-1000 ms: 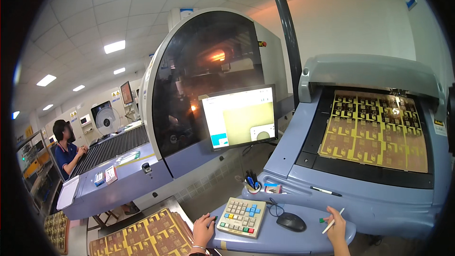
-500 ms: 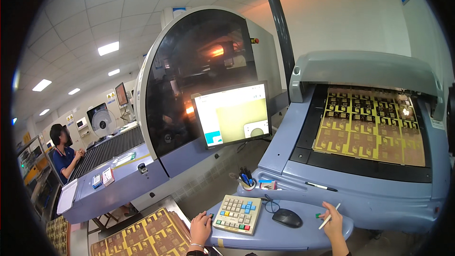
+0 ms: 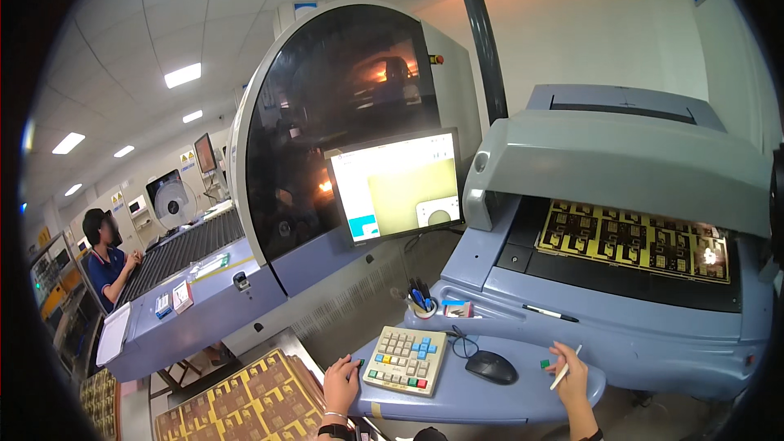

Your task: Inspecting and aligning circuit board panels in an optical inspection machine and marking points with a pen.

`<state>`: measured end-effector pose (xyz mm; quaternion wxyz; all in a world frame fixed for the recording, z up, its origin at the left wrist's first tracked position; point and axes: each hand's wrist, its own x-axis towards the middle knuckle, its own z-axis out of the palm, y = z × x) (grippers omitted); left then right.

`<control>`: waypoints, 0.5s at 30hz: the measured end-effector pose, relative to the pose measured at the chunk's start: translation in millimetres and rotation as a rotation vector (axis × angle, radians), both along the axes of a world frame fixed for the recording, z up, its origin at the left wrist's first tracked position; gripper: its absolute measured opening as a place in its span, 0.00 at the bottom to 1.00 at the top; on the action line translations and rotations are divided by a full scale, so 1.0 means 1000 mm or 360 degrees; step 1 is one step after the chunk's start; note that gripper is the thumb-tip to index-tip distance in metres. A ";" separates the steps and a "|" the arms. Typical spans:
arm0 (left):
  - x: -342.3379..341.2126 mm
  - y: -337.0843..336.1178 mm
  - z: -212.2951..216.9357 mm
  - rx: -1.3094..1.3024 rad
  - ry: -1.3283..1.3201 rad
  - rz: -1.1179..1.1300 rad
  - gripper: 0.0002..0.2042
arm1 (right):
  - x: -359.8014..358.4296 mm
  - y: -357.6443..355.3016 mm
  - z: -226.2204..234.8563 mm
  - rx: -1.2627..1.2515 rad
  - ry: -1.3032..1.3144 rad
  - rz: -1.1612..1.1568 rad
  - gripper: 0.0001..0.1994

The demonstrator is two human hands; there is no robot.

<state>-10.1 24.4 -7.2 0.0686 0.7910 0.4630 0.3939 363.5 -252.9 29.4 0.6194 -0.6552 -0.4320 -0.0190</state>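
My left hand rests at the left end of the blue shelf, fingers loosely bent beside a small dark green button. It holds nothing that I can see. A beige keypad with coloured keys sits just right of it. My right hand is closed round a slim white pen, held tilted. Its fingertips are near a green button at the shelf's right end. Beyond, a patterned copper and yellow circuit board panel lies on the machine's black bed, partly hidden under a grey hood.
A black mouse lies between my hands. Behind it stand a pen cup, a black marker and a lit monitor. Stacked panels lie lower left. A seated person works at the far left.
The grey hood has slid toward me over the bed, covering the far part of the panel. Both hands stay nearly in place, and the view has shifted slightly.
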 end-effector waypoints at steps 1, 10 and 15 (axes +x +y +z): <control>0.000 0.000 0.001 -0.0011 -0.0001 0.0001 0.10 | 0.000 0.000 -0.001 0.0006 0.0003 0.0014 0.12; 0.001 0.000 0.001 -0.0015 -0.0022 -0.0009 0.10 | 0.005 0.004 -0.009 -0.0021 0.0010 0.0012 0.11; -0.001 0.002 -0.004 -0.0025 -0.0030 -0.0001 0.10 | 0.008 0.004 -0.009 -0.0039 -0.0006 0.0008 0.15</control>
